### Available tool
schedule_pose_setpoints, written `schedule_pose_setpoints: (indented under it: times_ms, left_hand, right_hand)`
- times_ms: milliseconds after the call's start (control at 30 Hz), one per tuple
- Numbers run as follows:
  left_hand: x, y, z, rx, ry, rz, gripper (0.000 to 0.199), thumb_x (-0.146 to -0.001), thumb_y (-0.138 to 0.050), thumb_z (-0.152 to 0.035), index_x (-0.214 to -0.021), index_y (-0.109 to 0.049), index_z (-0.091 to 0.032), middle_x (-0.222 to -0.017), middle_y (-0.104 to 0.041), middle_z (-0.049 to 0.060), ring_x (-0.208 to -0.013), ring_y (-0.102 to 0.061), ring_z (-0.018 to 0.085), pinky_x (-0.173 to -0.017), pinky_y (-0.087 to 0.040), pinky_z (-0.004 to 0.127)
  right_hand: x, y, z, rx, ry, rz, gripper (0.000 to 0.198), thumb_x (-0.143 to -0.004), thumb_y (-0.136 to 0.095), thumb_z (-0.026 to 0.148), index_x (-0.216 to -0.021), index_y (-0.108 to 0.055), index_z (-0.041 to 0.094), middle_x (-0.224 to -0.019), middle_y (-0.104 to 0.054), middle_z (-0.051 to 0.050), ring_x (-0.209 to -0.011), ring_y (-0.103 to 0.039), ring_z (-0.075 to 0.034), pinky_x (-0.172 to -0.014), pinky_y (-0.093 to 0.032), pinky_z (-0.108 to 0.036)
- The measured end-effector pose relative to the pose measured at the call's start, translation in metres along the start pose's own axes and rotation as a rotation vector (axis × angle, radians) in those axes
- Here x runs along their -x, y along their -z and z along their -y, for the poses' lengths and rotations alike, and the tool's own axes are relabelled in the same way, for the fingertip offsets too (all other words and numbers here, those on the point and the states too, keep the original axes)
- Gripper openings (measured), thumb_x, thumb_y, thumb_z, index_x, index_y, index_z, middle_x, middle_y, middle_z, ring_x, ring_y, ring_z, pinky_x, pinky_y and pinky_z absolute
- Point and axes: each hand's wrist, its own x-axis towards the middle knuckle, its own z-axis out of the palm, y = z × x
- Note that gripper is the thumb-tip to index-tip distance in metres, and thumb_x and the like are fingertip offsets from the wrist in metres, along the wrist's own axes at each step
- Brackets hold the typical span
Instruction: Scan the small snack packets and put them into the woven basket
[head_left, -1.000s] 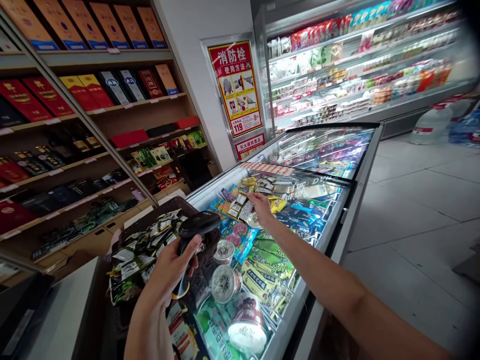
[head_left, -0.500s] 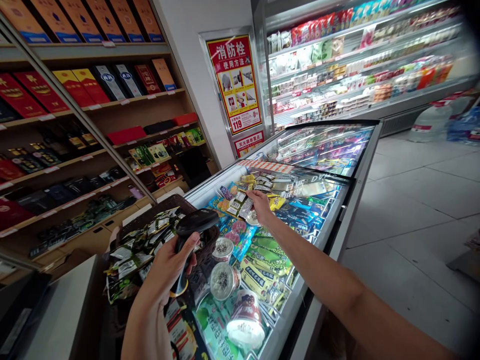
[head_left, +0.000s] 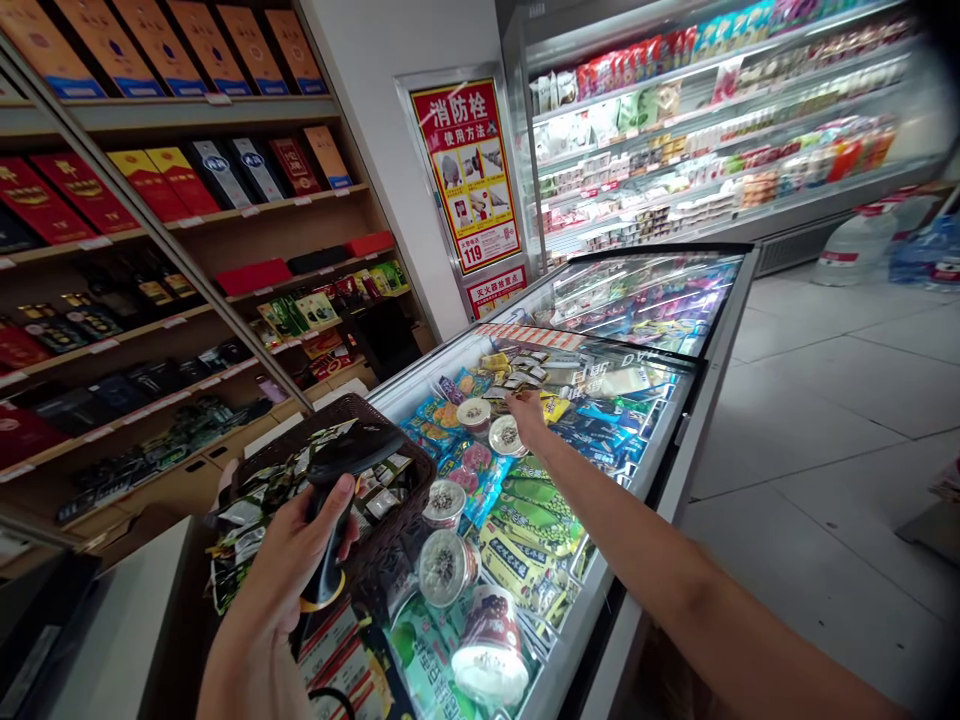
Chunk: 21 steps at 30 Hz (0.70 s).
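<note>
My left hand (head_left: 289, 555) is wrapped round the handle of a black barcode scanner (head_left: 351, 452), held over the near end of a brown woven basket (head_left: 401, 520). Small dark-and-white packets (head_left: 319, 450) fill the basket, which sits by the freezer's left side. My right hand (head_left: 526, 418) reaches over the chest freezer (head_left: 675, 455), fingertips closed at the edge of a small packet (head_left: 496, 393). That packet lies beside a pile of similar packets (head_left: 529, 372) on the glass. Close below are round tubs (head_left: 507, 434) with white speckled lids.
Bagged ice pops (head_left: 534, 505) and several tubs (head_left: 442, 567) lie in the freezer. Shelves of boxes (head_left: 217, 170) stand on the left. Behind are a wall poster (head_left: 469, 180) and a lit chiller (head_left: 720, 130); big water bottles (head_left: 855, 245) stand on the floor at right.
My right hand has lowered the packet from upright to nearly flat beside the pile, uncovering a tub. My left hand and the scanner have moved left and down.
</note>
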Motion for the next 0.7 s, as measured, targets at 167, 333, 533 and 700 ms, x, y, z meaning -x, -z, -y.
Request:
schedule_pose_setpoints:
  times_ms: [167,333,533,700]
  left_hand:
    - [0.003,0.026,0.004,0.028,0.004,-0.082,0.054,-0.068,-0.072,-0.071,-0.082,-0.061,-0.021,-0.050,-0.055,-0.004,-0.044,-0.044,0.011,-0.042,-0.035,0.021]
    - [0.008,0.069,0.016,-0.076,0.076,-0.246,0.063,-0.063,-0.070,-0.079,-0.087,-0.065,-0.020,-0.053,-0.059,-0.001,-0.045,-0.050,0.016,-0.044,-0.039,0.026]
    - [0.016,0.103,0.038,-0.040,0.120,-0.404,0.066,-0.060,-0.069,-0.082,-0.081,-0.067,-0.019,-0.056,-0.061,0.003,-0.051,-0.056,0.020,-0.047,-0.040,0.029]
    - [0.022,0.106,0.040,0.081,0.039,-0.435,0.065,-0.060,-0.072,-0.079,-0.083,-0.066,-0.018,-0.064,-0.062,0.002,-0.052,-0.056,0.017,-0.047,-0.041,0.027]
  right_hand:
    - [0.009,0.001,-0.007,0.317,0.100,-0.146,0.036,-0.067,-0.066,0.032,-0.100,-0.053,0.023,-0.108,-0.064,-0.010,-0.112,-0.055,-0.030,-0.094,-0.045,-0.041]
    - [0.036,-0.004,-0.008,0.583,0.389,-0.126,0.044,-0.074,-0.060,0.033,-0.115,-0.053,0.017,-0.125,-0.056,-0.018,-0.128,-0.046,-0.037,-0.110,-0.033,-0.052]
    - [0.105,-0.077,0.004,0.699,0.586,0.468,0.027,-0.085,-0.054,0.026,-0.108,-0.064,0.018,-0.108,-0.068,-0.013,-0.098,-0.065,-0.026,-0.093,-0.049,-0.040]
    - [0.164,-0.166,0.019,1.088,0.431,0.655,0.039,-0.089,-0.060,0.053,-0.086,-0.077,0.017,-0.119,-0.068,-0.019,-0.116,-0.061,-0.036,-0.094,-0.047,-0.042]
